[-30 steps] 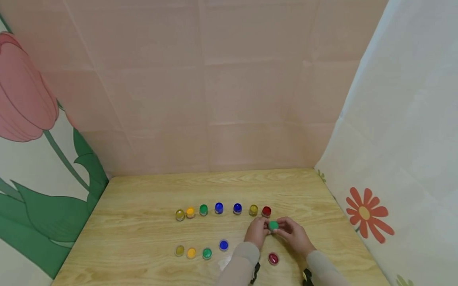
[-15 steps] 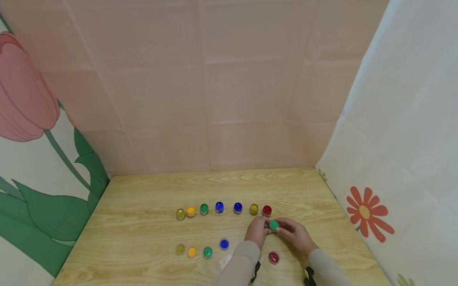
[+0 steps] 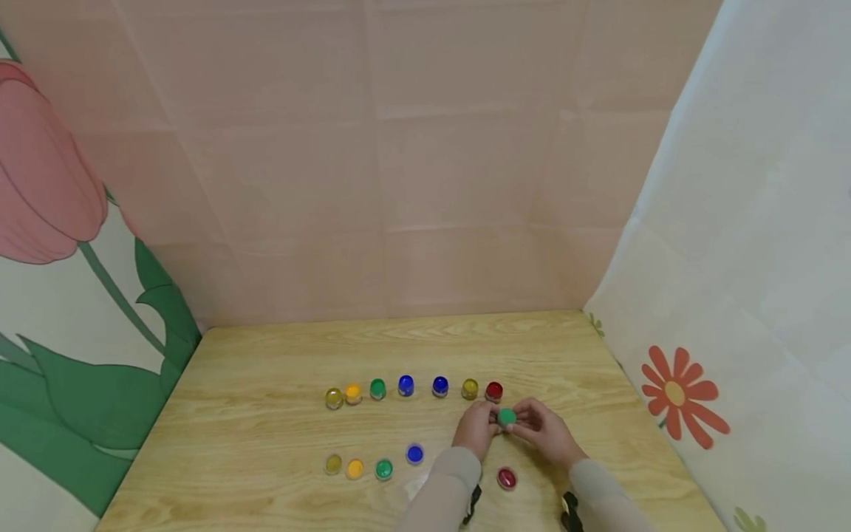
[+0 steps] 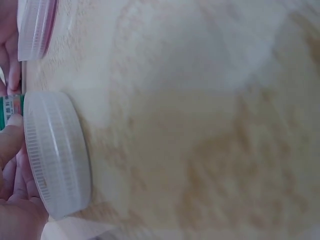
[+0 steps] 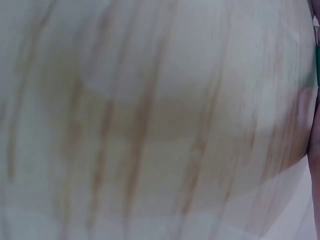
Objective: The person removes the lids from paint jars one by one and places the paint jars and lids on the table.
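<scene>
A small green-topped paint jar (image 3: 507,417) is held between both hands at the right of the table. My left hand (image 3: 475,430) grips it from the left, and my right hand (image 3: 548,436) pinches it from the right. Its printed label (image 4: 12,107) shows above the left thumb in the left wrist view. Just behind the hands stands a red paint jar (image 3: 494,391). A red lid (image 3: 507,479) lies between the forearms. Close to the left wrist camera is a translucent white lid (image 4: 57,155), on the table. The right wrist view shows mostly tabletop.
Open-looking jars in gold, orange, green and blue, such as the blue jar (image 3: 440,386), form a back row. Nearer lie several matching lids, including a green lid (image 3: 383,469) and a blue lid (image 3: 415,454). A curtain with a flower (image 3: 674,393) borders the right side.
Both hands keep hold of the green jar in nearly the same place, with only slight finger movement. The rows of jars and lids stay as they were.
</scene>
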The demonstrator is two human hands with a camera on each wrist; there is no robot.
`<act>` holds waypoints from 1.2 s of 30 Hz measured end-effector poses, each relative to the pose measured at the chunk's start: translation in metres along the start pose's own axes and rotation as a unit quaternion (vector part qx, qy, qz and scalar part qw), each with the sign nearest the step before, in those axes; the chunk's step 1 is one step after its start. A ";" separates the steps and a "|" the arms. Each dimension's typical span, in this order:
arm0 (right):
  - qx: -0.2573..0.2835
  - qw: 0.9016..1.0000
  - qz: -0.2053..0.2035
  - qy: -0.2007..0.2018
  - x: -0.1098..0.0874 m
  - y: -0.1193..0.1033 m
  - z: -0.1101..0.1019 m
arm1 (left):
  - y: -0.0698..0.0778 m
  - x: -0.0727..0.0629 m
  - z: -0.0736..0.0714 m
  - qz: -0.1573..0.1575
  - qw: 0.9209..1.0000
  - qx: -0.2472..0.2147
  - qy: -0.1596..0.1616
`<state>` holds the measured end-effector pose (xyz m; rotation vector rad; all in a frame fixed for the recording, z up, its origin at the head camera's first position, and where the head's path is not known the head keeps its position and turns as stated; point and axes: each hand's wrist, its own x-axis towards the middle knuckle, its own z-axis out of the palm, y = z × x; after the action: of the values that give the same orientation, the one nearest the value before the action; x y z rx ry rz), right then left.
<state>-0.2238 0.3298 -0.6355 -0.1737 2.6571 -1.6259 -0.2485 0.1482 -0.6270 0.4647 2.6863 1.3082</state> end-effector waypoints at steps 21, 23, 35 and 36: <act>0.068 0.996 -0.009 -0.047 -0.004 -0.006 -0.005 | -0.004 -0.002 0.002 0.001 1.000 0.004 0.005; 0.063 0.997 -0.010 -0.037 -0.003 -0.006 -0.003 | -0.004 -0.002 0.002 0.003 1.000 0.003 0.008; 0.049 0.995 -0.048 -0.068 -0.003 0.001 -0.011 | -0.003 -0.004 0.002 0.012 1.000 0.008 0.014; 0.052 0.995 -0.045 -0.071 -0.003 0.001 -0.012 | -0.003 -0.003 0.002 0.011 1.000 0.008 0.015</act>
<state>-0.2221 0.3416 -0.6311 -0.3962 2.4867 -1.7026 -0.2454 0.1470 -0.6310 0.4825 2.7255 1.3118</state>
